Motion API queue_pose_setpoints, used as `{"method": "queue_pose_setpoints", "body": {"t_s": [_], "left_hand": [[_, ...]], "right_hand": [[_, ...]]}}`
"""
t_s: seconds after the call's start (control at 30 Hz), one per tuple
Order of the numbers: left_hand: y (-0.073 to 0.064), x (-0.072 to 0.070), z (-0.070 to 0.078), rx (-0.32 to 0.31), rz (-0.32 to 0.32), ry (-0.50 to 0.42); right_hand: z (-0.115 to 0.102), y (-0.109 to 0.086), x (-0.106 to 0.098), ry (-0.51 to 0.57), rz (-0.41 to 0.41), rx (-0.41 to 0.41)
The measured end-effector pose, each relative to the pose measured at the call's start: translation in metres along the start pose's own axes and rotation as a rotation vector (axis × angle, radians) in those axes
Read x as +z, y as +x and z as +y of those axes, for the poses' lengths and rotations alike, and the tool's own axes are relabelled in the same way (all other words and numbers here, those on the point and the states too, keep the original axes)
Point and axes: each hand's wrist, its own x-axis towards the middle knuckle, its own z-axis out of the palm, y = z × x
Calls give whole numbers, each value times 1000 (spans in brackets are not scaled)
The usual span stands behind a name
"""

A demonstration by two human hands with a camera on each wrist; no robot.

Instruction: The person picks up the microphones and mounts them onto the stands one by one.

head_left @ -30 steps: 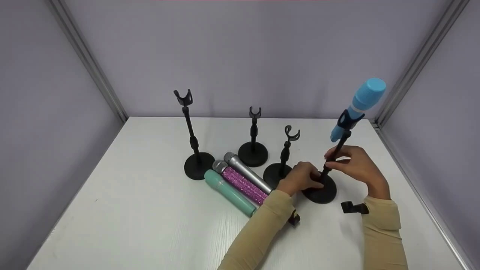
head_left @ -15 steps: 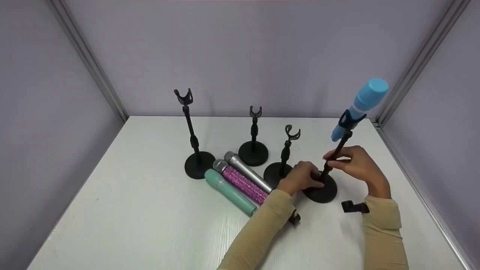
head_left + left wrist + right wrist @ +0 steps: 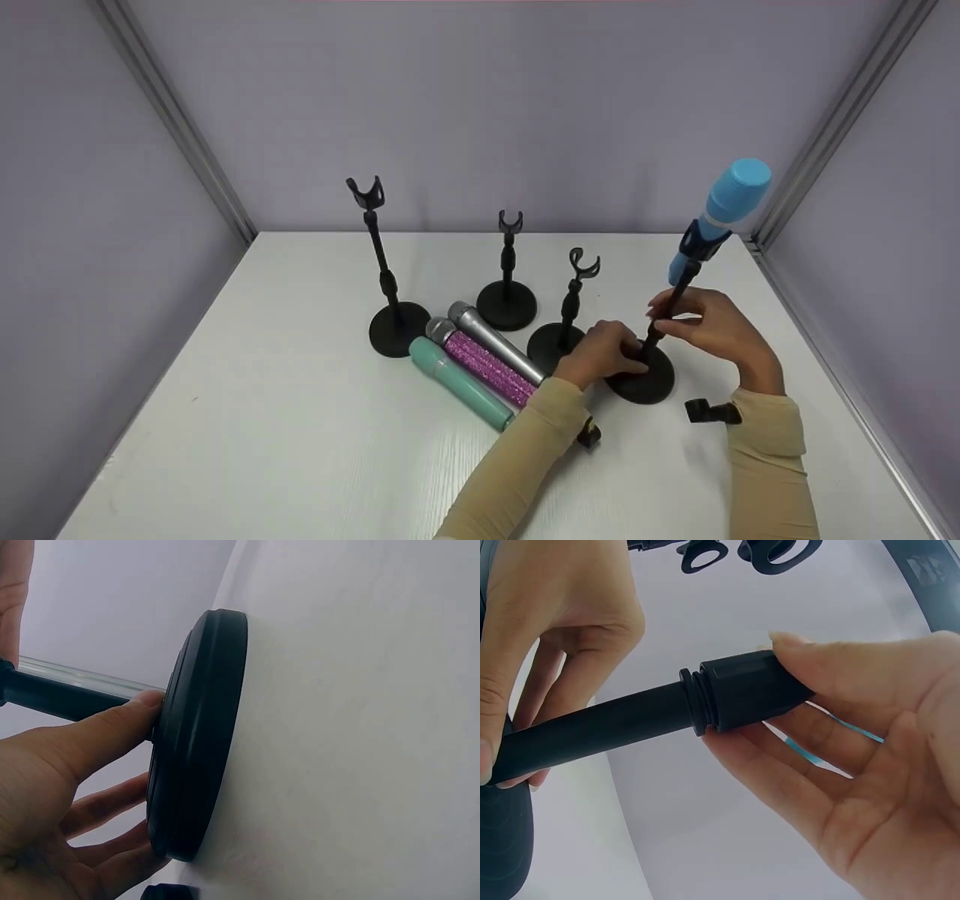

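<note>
White tabletop (image 3: 247,420), broad leftward — toward right edge (image 3: 819,375), black stand (image 3: 651,385) in grip of both hands (image 3: 602,351) (image 3: 711,328)

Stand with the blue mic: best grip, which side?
Probably the thick collar on the pole, from the right, as the right hand holds it: it is wider than the pole and rimmed. The blue mic leans out right, so steady the flat base from the left.

The surface (image 3: 262,405) is white, with a soft shine near the front. A plain, pale purple-grey back wall (image 3: 450,97) stands behind it. A left wall (image 3: 75,225) and a right wall (image 3: 877,262) close its sides. Grey strips (image 3: 180,120) run up both corners.
</note>
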Motion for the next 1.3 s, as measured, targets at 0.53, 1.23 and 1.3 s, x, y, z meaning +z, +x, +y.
{"method": "queue_pose_setpoints", "body": {"t_s": [0.53,1.23,1.3], "left_hand": [[0,0,0,8,4,33],[-2,-2,1,44,-2,9],[-2,-2,1,42,-2,12]], "right_hand": [[0,-1,-2,-25,-15,31],[7,-2,-4,34,-82,-22],[7,-2,-4,34,-84,-17]]}}
